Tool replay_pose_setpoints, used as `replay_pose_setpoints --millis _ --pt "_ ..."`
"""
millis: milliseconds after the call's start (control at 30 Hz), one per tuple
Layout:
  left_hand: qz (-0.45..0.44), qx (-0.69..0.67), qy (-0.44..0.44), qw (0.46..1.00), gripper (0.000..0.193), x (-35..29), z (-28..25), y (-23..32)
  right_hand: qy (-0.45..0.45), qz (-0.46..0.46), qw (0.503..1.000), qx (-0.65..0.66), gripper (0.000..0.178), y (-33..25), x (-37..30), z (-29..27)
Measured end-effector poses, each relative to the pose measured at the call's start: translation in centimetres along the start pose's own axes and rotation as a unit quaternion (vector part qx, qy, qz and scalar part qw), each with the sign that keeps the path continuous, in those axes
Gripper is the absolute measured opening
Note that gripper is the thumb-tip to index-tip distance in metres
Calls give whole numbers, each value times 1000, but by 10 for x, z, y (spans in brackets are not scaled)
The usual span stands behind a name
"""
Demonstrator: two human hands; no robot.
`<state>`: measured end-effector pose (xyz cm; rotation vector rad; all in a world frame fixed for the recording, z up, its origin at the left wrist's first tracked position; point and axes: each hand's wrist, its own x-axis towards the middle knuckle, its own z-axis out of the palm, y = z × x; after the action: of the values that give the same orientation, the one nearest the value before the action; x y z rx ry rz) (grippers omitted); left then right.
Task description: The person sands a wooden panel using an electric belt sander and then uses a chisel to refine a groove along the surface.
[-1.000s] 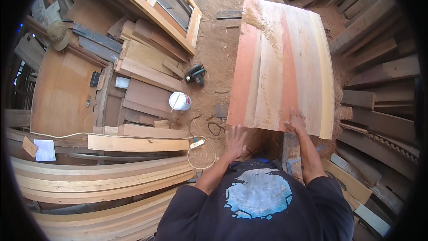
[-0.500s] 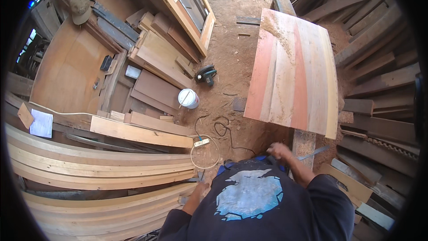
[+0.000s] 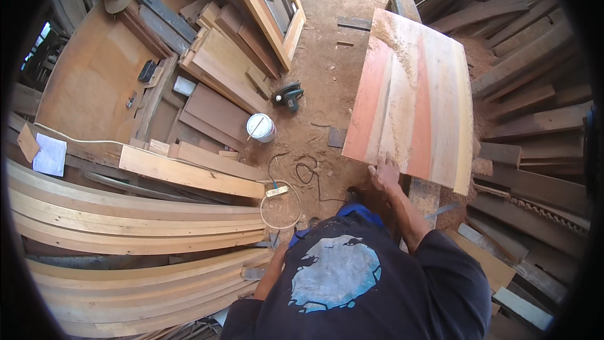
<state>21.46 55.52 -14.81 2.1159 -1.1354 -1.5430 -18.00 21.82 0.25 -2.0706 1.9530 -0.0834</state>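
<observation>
A wide wooden panel (image 3: 412, 101) of glued strips in red, pale and yellow tones lies raised off the ground on a beam, with wood shavings scattered over it. My right hand (image 3: 385, 173) reaches its near edge, fingers stretched out onto the surface and holding nothing. Down by my left side is my left hand (image 3: 280, 253), near the ends of the stacked boards; its fingers are hidden by my dark shirt. The supporting beam (image 3: 424, 196) shows below the panel's near edge, beside my right forearm.
Long stacked boards (image 3: 138, 223) fill the left side. A white bucket (image 3: 261, 128) and a dark green power tool (image 3: 288, 96) stand on the dirt floor. A power strip (image 3: 277, 191) and loose cables (image 3: 306, 173) lie in front of me. Timber (image 3: 541, 119) is piled at right.
My right hand has moved forward from near my waist to the panel's near edge, its fingers now extended. My body and the view have shifted slightly.
</observation>
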Motion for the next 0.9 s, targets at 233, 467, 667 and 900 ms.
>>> replay_pose_setpoints --millis 233,467,667,900 --pt "18 -43 44 998 38 4 2 -6 -83 2 996 -15 83 -5 44 -8" --pt "-22 -55 100 993 35 1 76 128 -28 24 997 -73 82 48 134 -19" --pt "-3 -224 170 960 38 -15 103 108 -74 41 994 -67 86 19 181 -52" --pt "-62 -312 106 942 36 -15 97 158 -107 39 992 -52 92 46 196 -70"
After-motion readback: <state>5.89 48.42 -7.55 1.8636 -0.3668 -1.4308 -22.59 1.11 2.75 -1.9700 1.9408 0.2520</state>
